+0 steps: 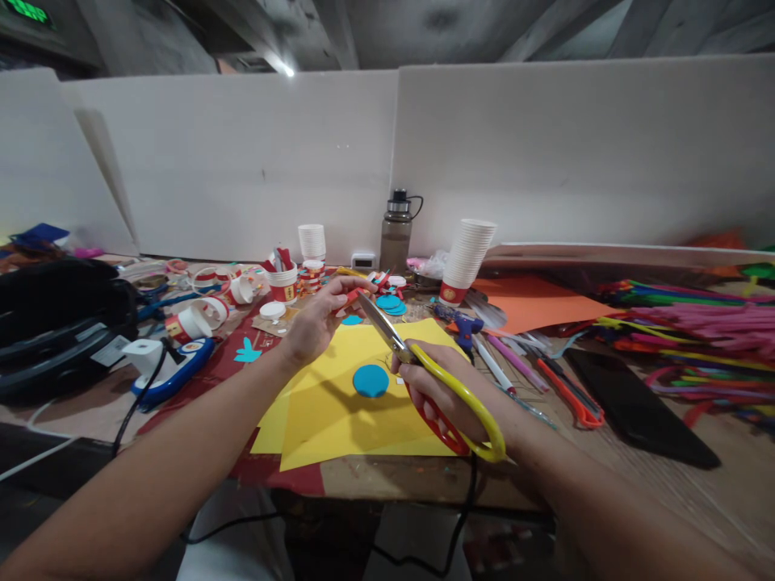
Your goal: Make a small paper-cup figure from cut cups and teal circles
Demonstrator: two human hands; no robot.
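Note:
My right hand [441, 383] is closed round a pair of scissors [383, 327] with yellow and red handles, the blades pointing up and to the left. Pinched in the fingers of my left hand [318, 321] is a small red paper piece [352, 301]. The blade tips are right beside this piece; whether they touch it I cannot tell. Below both hands a blue paper disc [370, 381] lies on yellow paper sheets [320, 420]. Several more blue discs [391, 304] lie just behind the scissors, and a blue cut-out shape [247, 350] is off to the left.
Stacks of paper cups [466, 262] and a water bottle [395, 234] stand at the back. To the right are a glue gun [465, 323], pens, a red-handled cutter [569, 391], a black phone [645, 407] and pipe cleaners [708, 327]. A blue-and-white tape dispenser [173, 375] sits left.

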